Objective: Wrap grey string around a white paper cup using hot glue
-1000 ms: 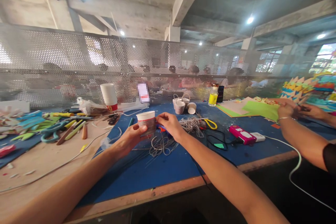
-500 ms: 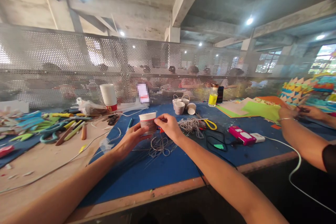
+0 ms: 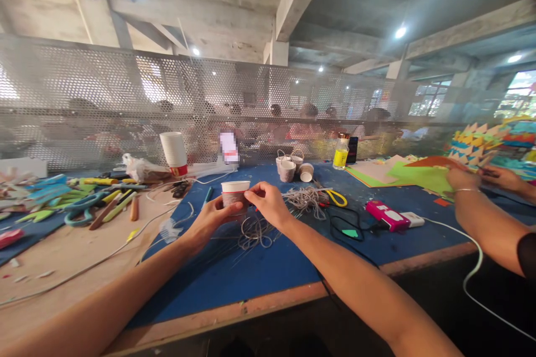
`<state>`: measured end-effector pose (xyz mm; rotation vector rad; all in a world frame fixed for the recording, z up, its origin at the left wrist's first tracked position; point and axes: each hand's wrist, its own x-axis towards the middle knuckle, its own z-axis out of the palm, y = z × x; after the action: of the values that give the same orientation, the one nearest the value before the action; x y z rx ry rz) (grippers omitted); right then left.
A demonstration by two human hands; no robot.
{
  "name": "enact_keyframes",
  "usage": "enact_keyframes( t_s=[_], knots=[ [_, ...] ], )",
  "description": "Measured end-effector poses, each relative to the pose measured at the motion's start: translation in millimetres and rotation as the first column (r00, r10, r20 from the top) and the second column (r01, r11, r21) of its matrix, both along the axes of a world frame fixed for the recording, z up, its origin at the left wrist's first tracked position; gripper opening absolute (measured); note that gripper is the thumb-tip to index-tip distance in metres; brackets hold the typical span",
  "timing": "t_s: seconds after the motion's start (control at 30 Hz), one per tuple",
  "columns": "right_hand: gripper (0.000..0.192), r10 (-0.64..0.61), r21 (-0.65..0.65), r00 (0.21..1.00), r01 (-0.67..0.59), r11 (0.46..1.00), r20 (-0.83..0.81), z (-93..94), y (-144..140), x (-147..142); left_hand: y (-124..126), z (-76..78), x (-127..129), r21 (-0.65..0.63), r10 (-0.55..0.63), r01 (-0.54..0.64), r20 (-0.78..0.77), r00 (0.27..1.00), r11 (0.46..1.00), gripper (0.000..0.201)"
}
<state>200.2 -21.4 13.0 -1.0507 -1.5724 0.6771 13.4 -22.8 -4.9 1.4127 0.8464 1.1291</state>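
Note:
A white paper cup [image 3: 235, 186] with grey-brown cord wound round its lower part is held upright above the blue mat [image 3: 251, 284]. My left hand [image 3: 215, 217] is closed round its left side, thumb across the front. The fingertips of my right hand [image 3: 266, 201] press together against the cup's right side, just below the rim; whether they also pinch a strand of cord is too small to tell. Loose grey cord [image 3: 256, 232] lies in loops under the hands, and a larger tangle of cord [image 3: 307, 199] is to the right.
Several cord-wrapped cups [image 3: 287, 169] stand behind. Stacked white cups [image 3: 173, 150], a yellow-labelled bottle [image 3: 340, 152] and a phone [image 3: 228, 148] line the back. Scissors [image 3: 81, 209] and tools lie left; a pink device [image 3: 387, 216] lies right. Another person's hands [image 3: 464, 178] hold orange paper.
My left thumb has moved across the front of the cup. The cup and my right hand have barely shifted. At the right, the other person's orange paper has moved.

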Motion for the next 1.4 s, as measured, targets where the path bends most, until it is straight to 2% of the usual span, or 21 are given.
enact_keyframes(
  t_s=[0.53,1.0,1.07,1.13,1.27,1.4],
  knots=[
    [0.015,0.025,0.003,0.999,-0.025,1.0,0.031,3.2,-0.9,3.1,-4.4,8.2,0.0,-0.037,-0.038,0.039,0.032,0.999,0.999,0.053],
    [0.016,0.074,-0.014,0.996,-0.075,0.997,-0.054,5.9,-2.8,2.7,-8.9,14.6,0.2,-0.129,-0.105,0.118,0.102,0.989,0.985,0.055],
    [0.016,0.08,0.028,0.996,-0.079,0.997,-0.034,6.4,-4.9,2.1,-7.5,13.6,0.0,-0.125,-0.104,0.119,0.119,0.987,0.985,0.056],
    [0.016,0.064,0.122,0.998,-0.066,0.99,0.019,7.4,-8.7,1.3,-4.9,11.1,-0.7,-0.119,-0.089,0.106,0.135,0.987,0.987,0.057],
    [0.011,0.039,0.322,0.985,-0.093,0.942,0.169,8.8,-17.6,-1.8,-1.1,6.3,-2.5,-0.105,-0.08,0.096,0.148,0.986,0.99,0.057],
    [0.01,0.012,0.372,0.965,-0.112,0.921,0.262,7.2,-20.4,-3.4,-0.5,5.5,-4.0,-0.097,-0.08,0.1,0.19,0.979,0.99,0.054]
  ],
)
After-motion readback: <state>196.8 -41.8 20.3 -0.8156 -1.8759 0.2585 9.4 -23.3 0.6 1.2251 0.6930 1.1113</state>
